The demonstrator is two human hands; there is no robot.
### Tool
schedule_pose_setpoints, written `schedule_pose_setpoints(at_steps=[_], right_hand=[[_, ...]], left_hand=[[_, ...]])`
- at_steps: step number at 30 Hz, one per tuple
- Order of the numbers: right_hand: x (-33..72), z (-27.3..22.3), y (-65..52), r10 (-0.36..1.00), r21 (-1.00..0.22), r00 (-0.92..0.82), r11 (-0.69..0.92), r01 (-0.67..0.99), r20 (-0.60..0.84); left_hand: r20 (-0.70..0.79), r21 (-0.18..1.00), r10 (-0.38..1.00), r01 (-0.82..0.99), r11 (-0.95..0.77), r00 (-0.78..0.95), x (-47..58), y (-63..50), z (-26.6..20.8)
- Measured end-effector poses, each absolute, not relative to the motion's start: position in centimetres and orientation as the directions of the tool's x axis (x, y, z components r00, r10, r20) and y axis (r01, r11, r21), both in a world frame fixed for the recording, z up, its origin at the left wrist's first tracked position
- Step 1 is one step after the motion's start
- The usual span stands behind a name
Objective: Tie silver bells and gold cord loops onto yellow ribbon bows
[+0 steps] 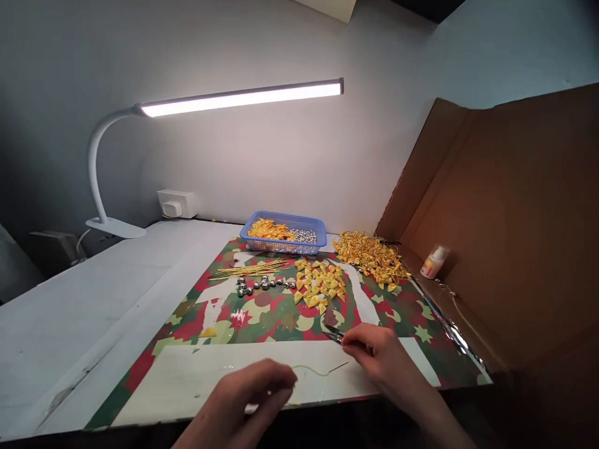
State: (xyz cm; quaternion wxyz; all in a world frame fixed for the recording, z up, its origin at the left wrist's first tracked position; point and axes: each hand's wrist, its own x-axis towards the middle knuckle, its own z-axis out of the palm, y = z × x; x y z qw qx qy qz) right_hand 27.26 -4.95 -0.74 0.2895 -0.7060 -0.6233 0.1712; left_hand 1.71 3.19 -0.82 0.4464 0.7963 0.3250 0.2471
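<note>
My left hand (253, 399) is at the front edge, thumb and forefinger pinched on a thin yellow cord (311, 371). The cord's free end points right and carries a thin dark needle-like tip (338, 367). My right hand (381, 358) is closed at the near end of a small dark metal tool with two pointed tips (334, 334); its handles are hidden. Beyond the hands lie a cluster of yellow ribbon bows (321, 282), several silver bells (265, 284) and a bundle of yellow cords (253, 269).
A blue basket (283, 246) at the back holds yellow pieces and silver bells. Right of it is a heap of corded yellow bows (369, 255). A small white bottle (434, 262) stands by the cardboard wall (510, 218). A lit lamp (243, 98) hangs overhead.
</note>
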Motion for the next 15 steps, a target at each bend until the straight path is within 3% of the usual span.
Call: schedule_pose_setpoints(at_steps=[5, 10, 12, 15], right_hand=[[25.9, -2.9, -4.8, 0.976, -0.584, 0.133, -0.007, 0.811, 0.173], [25.0, -5.0, -4.7, 0.929, -0.528, 0.09, 0.123, 0.84, 0.36], [24.6, -5.4, -4.4, 0.899, -0.532, 0.08, 0.182, 0.827, 0.431], [24.4, -5.5, -4.1, 0.863, -0.571, 0.102, 0.235, 0.786, 0.495]], left_hand=[[0.212, 0.82, 0.69, 0.258, -0.511, 0.692, 4.5, 4.9, -1.8], [0.21, 0.826, 0.651, 0.225, -0.518, 0.73, 7.3, 4.5, -3.7], [0.147, 0.857, 0.65, 0.232, -0.46, 0.746, 7.6, 4.3, -3.5], [-0.079, 0.932, 0.645, 0.286, -0.224, 0.76, 7.3, 4.1, -2.3]])
